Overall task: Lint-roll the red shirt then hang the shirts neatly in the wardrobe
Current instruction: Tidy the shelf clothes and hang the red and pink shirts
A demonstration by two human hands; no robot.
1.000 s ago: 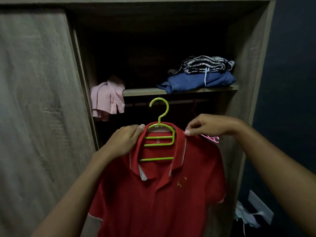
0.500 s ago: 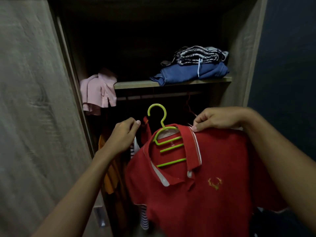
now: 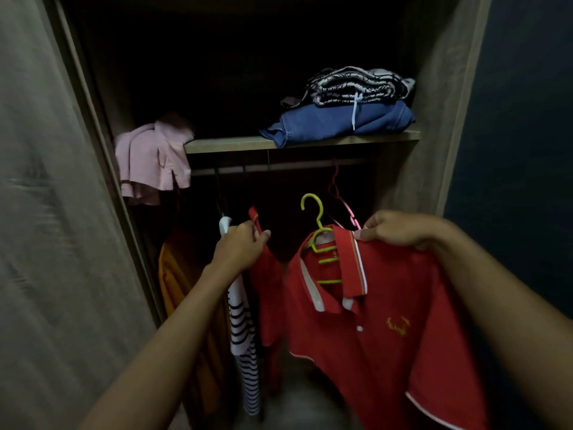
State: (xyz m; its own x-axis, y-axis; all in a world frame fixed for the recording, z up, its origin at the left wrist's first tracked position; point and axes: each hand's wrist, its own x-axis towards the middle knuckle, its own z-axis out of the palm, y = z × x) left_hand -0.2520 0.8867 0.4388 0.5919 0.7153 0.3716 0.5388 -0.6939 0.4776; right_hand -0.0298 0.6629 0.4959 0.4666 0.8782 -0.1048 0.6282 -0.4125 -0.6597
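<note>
Your right grip [image 3: 398,228] pinching the red shirt [image 3: 387,330] on its green hanger [image 3: 328,261], your left grip [image 3: 240,248] clutching a second red garment [image 3: 269,293]

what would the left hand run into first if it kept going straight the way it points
The left hand grips the hanging red garment, so it would push that first; beyond looks dark and free, depth unclear.
</note>
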